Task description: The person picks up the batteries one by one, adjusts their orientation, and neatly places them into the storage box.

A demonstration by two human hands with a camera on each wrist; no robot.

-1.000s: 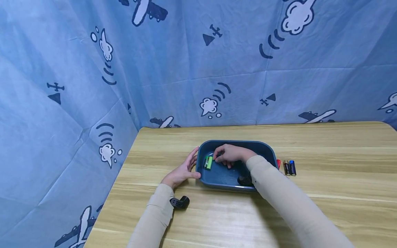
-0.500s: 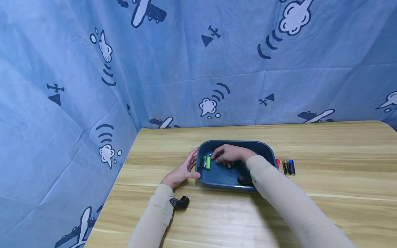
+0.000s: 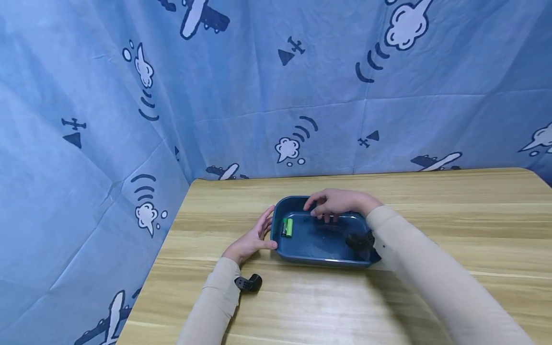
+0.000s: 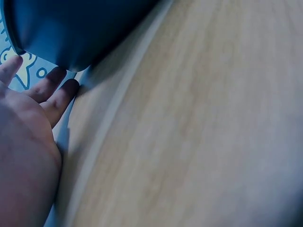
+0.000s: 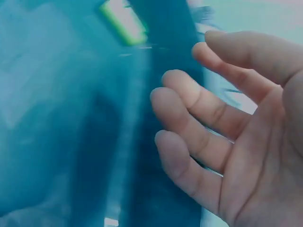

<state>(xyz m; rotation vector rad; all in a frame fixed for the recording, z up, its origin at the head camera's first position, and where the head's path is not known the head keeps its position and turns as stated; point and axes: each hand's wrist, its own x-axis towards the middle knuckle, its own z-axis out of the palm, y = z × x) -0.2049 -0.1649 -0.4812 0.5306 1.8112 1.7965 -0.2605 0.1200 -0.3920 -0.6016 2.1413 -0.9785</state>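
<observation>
A dark blue rectangular bin [image 3: 319, 244] stands on the table. Two batteries lie side by side at its left end: a light green battery [image 3: 289, 228] and a dark battery with a green end [image 3: 284, 227]. My left hand [image 3: 254, 239] rests against the bin's left end, fingers spread along the outer wall and thumb near the front corner. Over the bin's back right part is my right hand [image 3: 338, 202], its fingers loosely bent. In the right wrist view nothing sits between the fingers of that hand [image 5: 236, 127].
The wooden table [image 3: 465, 206] reaches well past the bin on both sides. A blue curtain [image 3: 241, 96] with plane prints hangs behind and to the left. Black wrist devices are worn on the left wrist [image 3: 249, 283] and right wrist [image 3: 360, 241].
My right hand has lifted away from the two batteries and moved right and back. Its sleeve now covers the red, black and blue batteries seen earlier on the table. The left hand stays put.
</observation>
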